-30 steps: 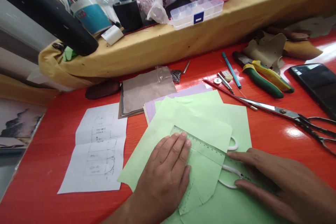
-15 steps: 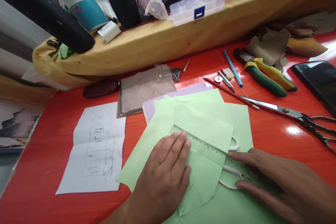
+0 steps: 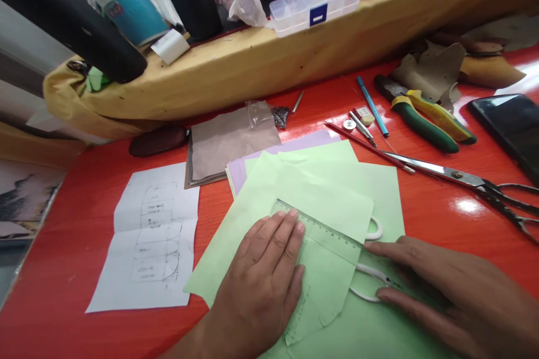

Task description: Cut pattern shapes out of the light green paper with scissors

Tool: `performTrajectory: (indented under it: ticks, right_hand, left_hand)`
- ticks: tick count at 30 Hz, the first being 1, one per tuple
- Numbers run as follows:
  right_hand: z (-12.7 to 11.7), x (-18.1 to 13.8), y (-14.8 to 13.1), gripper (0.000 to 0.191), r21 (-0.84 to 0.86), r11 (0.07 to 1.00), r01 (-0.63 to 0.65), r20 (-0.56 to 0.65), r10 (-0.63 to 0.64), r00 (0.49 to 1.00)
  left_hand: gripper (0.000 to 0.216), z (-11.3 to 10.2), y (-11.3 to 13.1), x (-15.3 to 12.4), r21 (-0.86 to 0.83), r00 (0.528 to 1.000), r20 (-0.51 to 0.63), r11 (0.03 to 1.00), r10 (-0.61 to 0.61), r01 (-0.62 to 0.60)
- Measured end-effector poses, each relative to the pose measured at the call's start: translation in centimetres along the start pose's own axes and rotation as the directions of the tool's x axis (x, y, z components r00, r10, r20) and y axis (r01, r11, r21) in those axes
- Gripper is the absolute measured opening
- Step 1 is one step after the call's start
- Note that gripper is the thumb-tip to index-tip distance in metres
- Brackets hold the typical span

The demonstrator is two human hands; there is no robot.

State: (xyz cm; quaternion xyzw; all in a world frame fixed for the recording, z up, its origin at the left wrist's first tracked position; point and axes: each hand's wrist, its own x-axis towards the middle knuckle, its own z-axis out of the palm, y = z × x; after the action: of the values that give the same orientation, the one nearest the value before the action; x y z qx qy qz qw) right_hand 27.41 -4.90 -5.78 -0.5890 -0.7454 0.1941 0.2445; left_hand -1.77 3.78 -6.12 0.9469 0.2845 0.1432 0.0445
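Note:
My left hand (image 3: 263, 272) lies flat with its fingers stretched out, pressing a clear set square (image 3: 324, 230) onto a cut piece of light green paper (image 3: 328, 277). Much of the set square is hidden under that hand. At the right end of its marked edge rests the index fingertip of my right hand (image 3: 438, 286). The thumb and index of that hand are spread apart, and the thumb touches or nearly touches a white-handled tool (image 3: 373, 272), partly under the paper. A white loop (image 3: 374, 228) sticks out above it. Larger green sheets (image 3: 379, 190) lie beneath.
A folded white sheet with a pencil drawing (image 3: 122, 252) lies to the left. Large scissors (image 3: 458, 174), pliers (image 3: 429, 123), a red pencil (image 3: 362, 143), a blue pen (image 3: 373, 106) and a phone (image 3: 509, 129) lie on the right. Behind runs a cloth-covered ledge (image 3: 252, 67) with a clear box (image 3: 315, 5).
The whole view has shifted very slightly. Both hands and the set square stay in the same place on the green paper.

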Motion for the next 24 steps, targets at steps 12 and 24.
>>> performTrajectory:
  ticks: [12, 24]
  right_hand:
    - [-0.25, 0.06, -0.28, 0.038, -0.043, 0.999, 0.03, 0.035, -0.029, 0.999]
    - [0.01, -0.07, 0.05, 0.037, 0.037, 0.999, 0.037, 0.035, -0.038, 0.999]
  left_hand:
    - [0.047, -0.13, 0.12, -0.06, -0.03, 1.0, 0.017, 0.999, -0.011, 0.012]
    - [0.051, -0.06, 0.13, -0.18, -0.035, 0.999, 0.045, 0.999, -0.009, 0.01]
